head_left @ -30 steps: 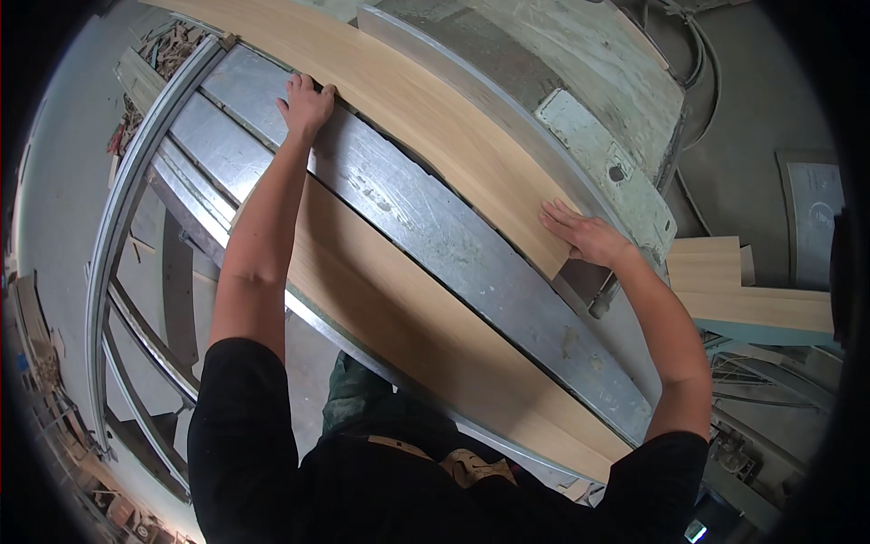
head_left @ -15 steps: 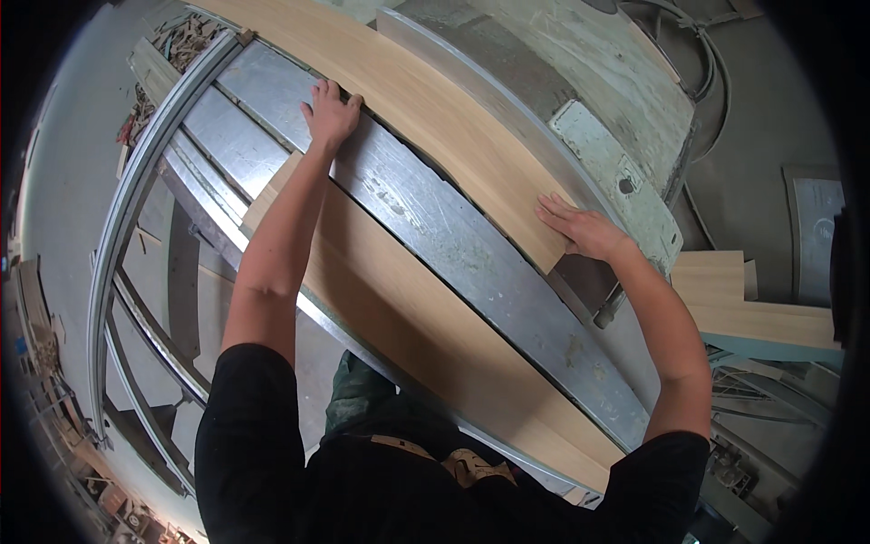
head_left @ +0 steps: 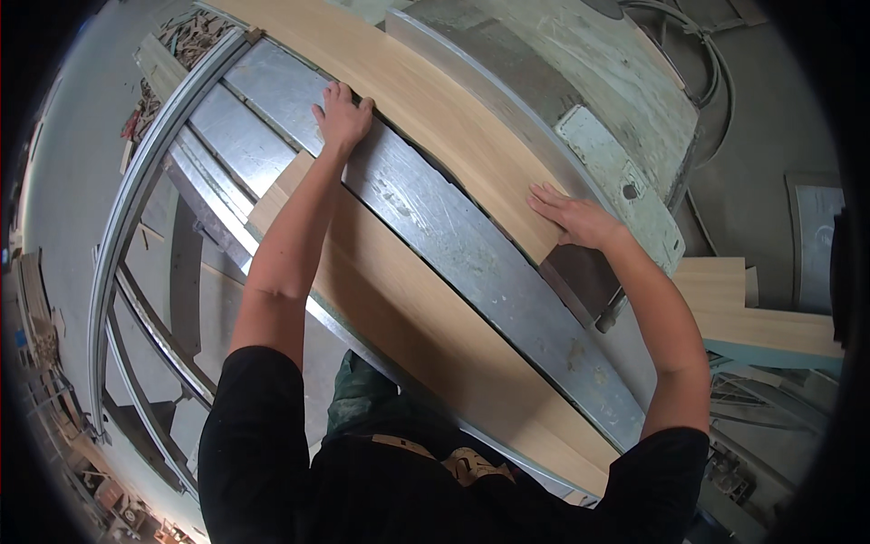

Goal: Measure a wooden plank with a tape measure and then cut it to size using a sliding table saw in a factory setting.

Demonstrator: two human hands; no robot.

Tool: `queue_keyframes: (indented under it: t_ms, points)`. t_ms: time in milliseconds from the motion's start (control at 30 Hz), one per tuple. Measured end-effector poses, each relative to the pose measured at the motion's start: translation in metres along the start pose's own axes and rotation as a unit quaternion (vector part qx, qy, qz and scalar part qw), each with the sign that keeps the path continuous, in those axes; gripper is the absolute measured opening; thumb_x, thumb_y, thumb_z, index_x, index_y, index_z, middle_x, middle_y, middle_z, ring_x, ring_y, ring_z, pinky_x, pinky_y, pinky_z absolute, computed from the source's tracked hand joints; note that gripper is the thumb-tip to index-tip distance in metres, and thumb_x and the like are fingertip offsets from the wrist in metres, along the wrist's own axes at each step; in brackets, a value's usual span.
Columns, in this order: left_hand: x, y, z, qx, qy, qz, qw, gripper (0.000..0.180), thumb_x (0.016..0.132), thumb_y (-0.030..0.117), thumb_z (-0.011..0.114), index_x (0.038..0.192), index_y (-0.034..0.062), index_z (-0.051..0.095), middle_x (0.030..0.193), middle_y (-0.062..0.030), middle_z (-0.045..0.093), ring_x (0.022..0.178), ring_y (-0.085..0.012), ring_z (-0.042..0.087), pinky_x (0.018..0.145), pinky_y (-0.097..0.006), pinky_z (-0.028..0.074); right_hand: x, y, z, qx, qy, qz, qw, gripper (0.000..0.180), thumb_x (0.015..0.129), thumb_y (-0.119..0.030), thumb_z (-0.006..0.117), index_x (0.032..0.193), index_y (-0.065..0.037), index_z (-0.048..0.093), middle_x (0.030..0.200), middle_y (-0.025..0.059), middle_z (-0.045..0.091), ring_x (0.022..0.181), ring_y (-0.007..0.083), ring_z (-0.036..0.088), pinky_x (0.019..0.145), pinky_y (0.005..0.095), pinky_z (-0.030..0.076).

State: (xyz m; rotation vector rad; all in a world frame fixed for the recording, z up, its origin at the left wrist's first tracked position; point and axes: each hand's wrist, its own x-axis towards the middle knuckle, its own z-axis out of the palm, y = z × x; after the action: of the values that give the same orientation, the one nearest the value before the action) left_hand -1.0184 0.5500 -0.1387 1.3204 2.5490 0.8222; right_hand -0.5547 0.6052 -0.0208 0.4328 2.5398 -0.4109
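Note:
A long light wood board (head_left: pixel 435 109) lies on the saw table along a metal fence (head_left: pixel 489 72). My right hand (head_left: pixel 583 220) rests on its near end, fingers stretched out on the upper face. On the metal sliding table (head_left: pixel 453 236), my left hand (head_left: pixel 346 116) sits with fingers spread, its fingertips at the board's left edge; whether they press on it I cannot tell. A second light wood board (head_left: pixel 426 340) lies nearer my body, under my left forearm. No saw blade can be made out.
A curved-looking metal rail frame (head_left: pixel 136 181) stands at the left. Wood scraps (head_left: pixel 195 38) are heaped at the far left. More light boards (head_left: pixel 761 326) sit at the right on a green support. A pale machine plate (head_left: pixel 621 177) lies beyond the fence, with hoses (head_left: pixel 725 82) behind.
The board and my right hand have shifted slightly away toward the upper left along the fence. A little more dark surface shows behind the board's near end. My left hand appears slightly farther right.

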Motion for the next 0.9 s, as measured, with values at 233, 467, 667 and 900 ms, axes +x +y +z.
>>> queue_keyframes:
  t_ms: [233,467,667,900]
  points:
    - [0.015,-0.008,0.000,0.011,-0.005,-0.009,1.000,0.065,0.089,0.040,0.059,0.140,0.0010,0.046,0.157,-0.0171,0.038,0.151,-0.0361,0.027,0.120,-0.065,0.014,0.015,0.004,-0.003,-0.002,0.010,-0.016,1.000,0.108,0.068,-0.005,0.085,0.159,-0.017,0.028,0.168,0.0031,0.021,0.152,0.0274,0.028,0.107,0.0428,0.050]
    - [0.036,-0.026,-0.001,0.028,0.020,-0.024,0.999,0.065,0.091,0.041,0.057,0.143,0.0036,0.044,0.160,-0.0156,0.034,0.152,-0.0369,0.025,0.120,-0.065,0.012,0.037,0.004,-0.015,-0.002,0.015,-0.025,1.000,0.111,0.067,-0.008,0.086,0.160,-0.018,0.027,0.168,0.0031,0.021,0.152,0.0275,0.028,0.109,0.0433,0.048]
    - [0.044,-0.026,-0.007,0.030,-0.018,-0.034,0.999,0.066,0.092,0.040,0.055,0.146,0.0044,0.042,0.163,-0.0145,0.030,0.153,-0.0372,0.023,0.121,-0.065,0.011,0.050,0.007,-0.020,0.005,0.019,-0.031,0.999,0.111,0.066,-0.009,0.087,0.159,-0.018,0.027,0.168,0.0023,0.022,0.151,0.0276,0.029,0.109,0.0432,0.048]
    - [0.037,-0.025,-0.002,0.021,0.003,-0.025,0.999,0.070,0.092,0.042,0.055,0.149,0.0040,0.040,0.165,-0.0163,0.028,0.154,-0.0389,0.019,0.121,-0.064,0.009,0.067,0.011,-0.025,-0.003,0.029,-0.042,0.999,0.110,0.068,-0.008,0.086,0.159,-0.020,0.027,0.168,0.0032,0.022,0.152,0.0282,0.029,0.101,0.0441,0.051]
